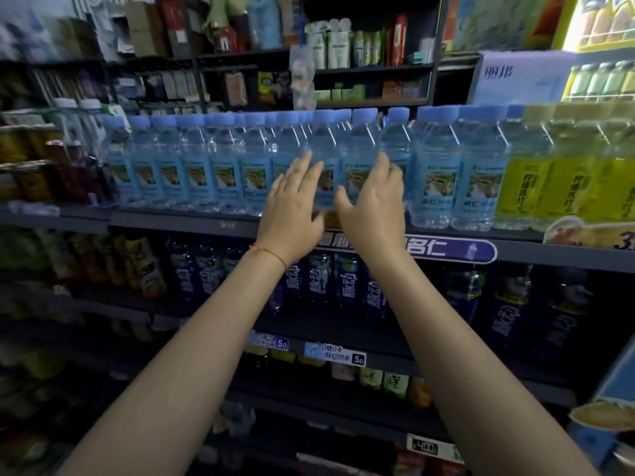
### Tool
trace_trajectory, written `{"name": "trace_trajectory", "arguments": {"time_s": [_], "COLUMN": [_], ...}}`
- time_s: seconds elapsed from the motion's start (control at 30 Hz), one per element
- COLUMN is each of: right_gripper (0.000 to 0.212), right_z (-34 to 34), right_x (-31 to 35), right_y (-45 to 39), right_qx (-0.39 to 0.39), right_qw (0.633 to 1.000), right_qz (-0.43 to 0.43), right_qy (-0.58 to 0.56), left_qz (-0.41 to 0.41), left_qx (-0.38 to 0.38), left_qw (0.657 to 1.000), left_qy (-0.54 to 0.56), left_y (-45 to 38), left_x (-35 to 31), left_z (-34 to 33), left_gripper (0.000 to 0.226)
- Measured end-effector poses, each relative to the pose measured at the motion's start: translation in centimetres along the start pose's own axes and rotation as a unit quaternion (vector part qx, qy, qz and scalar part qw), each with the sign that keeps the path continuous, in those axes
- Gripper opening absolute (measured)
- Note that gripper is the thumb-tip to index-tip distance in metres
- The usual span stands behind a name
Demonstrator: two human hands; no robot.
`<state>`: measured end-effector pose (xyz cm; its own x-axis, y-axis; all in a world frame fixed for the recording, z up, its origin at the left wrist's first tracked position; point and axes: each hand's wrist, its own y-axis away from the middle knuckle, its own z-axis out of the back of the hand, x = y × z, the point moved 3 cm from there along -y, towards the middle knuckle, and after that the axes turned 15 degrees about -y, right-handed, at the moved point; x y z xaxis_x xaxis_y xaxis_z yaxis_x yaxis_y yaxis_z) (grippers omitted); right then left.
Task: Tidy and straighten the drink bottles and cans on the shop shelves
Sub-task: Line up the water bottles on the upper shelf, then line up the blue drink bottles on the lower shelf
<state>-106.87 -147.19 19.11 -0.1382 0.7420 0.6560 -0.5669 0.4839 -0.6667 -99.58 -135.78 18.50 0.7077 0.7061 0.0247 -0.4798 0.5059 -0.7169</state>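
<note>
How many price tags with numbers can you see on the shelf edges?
3: two read 5.0 side by side under the dark blue bottles, one reads 400 lower right. Others may be lost in blur.

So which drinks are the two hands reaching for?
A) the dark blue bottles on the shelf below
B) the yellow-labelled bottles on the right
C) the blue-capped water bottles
C: the left hand and right hand, fingers straight, are at the blue-capped water bottles mid-row.
</note>
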Motion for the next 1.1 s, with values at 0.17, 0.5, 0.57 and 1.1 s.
{"name": "trace_trajectory", "arguments": {"time_s": [0.17,0.5,0.57,1.1], "right_gripper": [0.032,0.014,0.017,0.023], "right_z": [-2.2,-21.8,-27.2,-63.3], "right_x": [3.3,14.5,17.1,29.9], "right_y": [4.5,16.3,19.2,29.6], "right_qx": [-0.067,0.193,0.239,0.376], "right_qw": [0.988,0.96,0.938,0.836], "right_qz": [0.116,-0.072,-0.114,-0.224], "right_qy": [-0.074,-0.193,-0.224,-0.329], "left_qz": [0.075,0.212,0.257,0.532], "left_qx": [-0.091,0.113,0.134,0.101], "left_qw": [0.991,0.96,0.942,0.801], "left_qy": [0.062,0.14,0.169,0.255], "left_y": [4.7,19.5,23.5,42.4], "left_x": [4.0,26.1,31.6,67.1], "left_z": [2.3,6.6,7.6,9.2], "left_gripper": [0.036,0.017,0.019,0.022]}}
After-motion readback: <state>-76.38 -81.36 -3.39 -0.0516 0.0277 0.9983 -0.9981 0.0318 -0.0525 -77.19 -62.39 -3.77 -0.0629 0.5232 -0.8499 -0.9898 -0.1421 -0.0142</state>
